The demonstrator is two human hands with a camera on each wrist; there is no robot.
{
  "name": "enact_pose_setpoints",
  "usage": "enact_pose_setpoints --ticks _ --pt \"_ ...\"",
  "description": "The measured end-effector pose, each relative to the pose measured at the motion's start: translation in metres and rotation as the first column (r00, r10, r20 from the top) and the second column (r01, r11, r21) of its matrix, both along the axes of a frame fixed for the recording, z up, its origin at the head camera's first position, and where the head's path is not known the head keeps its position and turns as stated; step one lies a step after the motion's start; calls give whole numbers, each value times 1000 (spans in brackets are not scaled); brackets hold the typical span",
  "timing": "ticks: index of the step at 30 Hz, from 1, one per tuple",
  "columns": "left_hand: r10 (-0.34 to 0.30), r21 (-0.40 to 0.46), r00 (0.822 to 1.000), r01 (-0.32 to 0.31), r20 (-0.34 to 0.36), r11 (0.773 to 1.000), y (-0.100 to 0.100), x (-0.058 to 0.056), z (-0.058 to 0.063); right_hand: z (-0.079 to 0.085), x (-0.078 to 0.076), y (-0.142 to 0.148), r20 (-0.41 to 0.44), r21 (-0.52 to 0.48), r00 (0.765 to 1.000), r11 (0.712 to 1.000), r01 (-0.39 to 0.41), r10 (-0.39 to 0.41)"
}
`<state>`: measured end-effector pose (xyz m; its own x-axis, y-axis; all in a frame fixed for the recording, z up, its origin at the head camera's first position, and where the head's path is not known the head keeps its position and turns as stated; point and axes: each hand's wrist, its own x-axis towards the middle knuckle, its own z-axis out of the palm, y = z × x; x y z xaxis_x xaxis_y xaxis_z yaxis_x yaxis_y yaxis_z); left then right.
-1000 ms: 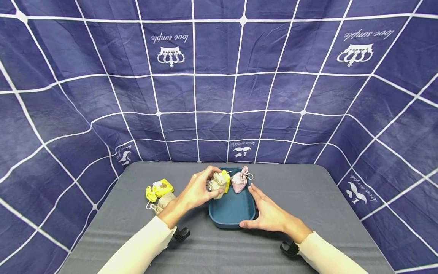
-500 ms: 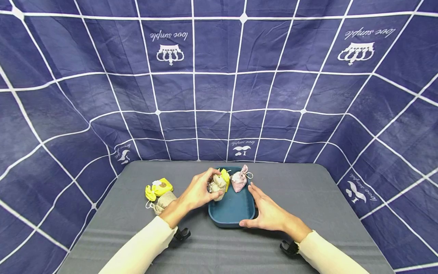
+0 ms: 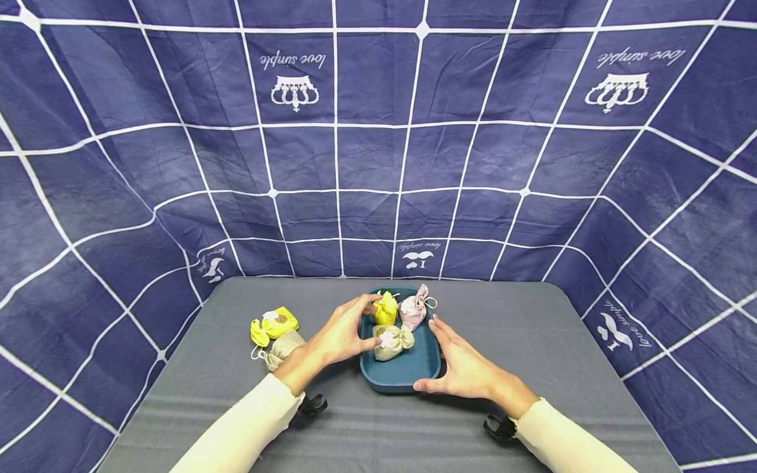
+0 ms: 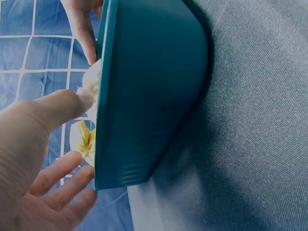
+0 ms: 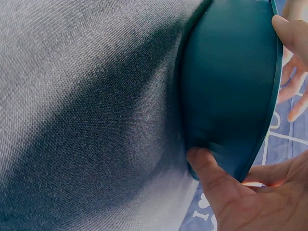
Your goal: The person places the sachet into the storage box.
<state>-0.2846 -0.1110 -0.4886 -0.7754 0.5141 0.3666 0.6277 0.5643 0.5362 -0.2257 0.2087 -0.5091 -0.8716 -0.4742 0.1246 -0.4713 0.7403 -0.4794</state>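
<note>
My left hand (image 3: 340,334) hovers at the left rim of a blue tray (image 3: 399,384), thumb and fingers spread. Just off its thumb, a beige drawstring sachet (image 3: 388,348) with a white flower lies in the tray. Behind that sits a yellow sachet (image 3: 386,310), close to my left fingertips, and a pink sachet (image 3: 412,313) leans at the far right corner. My right hand (image 3: 467,368) holds the tray's right side, with thumb at the near corner and fingers along the wall. The right wrist view shows a fingertip (image 5: 199,156) pressed low on the tray's outer wall (image 5: 231,82).
Left of the tray, another yellow sachet (image 3: 280,322) and another beige sachet (image 3: 286,347) lie on the grey tabletop (image 3: 508,315), the beige one partly behind my left wrist. A blue checked cloth (image 3: 372,157) hangs around the back and sides.
My left hand has let go of the beige sachet, which now lies in the tray, and its fingers have spread, uncovering the yellow sachet. The right hand stays on the tray.
</note>
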Motion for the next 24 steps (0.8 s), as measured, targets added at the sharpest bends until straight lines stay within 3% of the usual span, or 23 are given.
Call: enact_pose_setpoints --ticks 9,12,19,22,24 --pt "18 -37 1000 -18 -21 999 -6 6 5 2 0 -1 -1 7 1000 1000 0 0" --pt "18 -37 1000 -19 -20 999 -9 8 8 0 0 0 8 -27 1000 1000 -3 4" --pt "44 -49 998 -46 -43 998 -18 12 12 -14 -3 4 -60 -108 998 993 -37 30" --pt "53 -58 997 -56 -58 997 -25 14 12 -13 -2 3 -28 -88 999 996 -21 19" --pt "59 -59 996 -64 -68 996 -29 16 12 -3 2 0 17 -61 1000 998 8 -7"
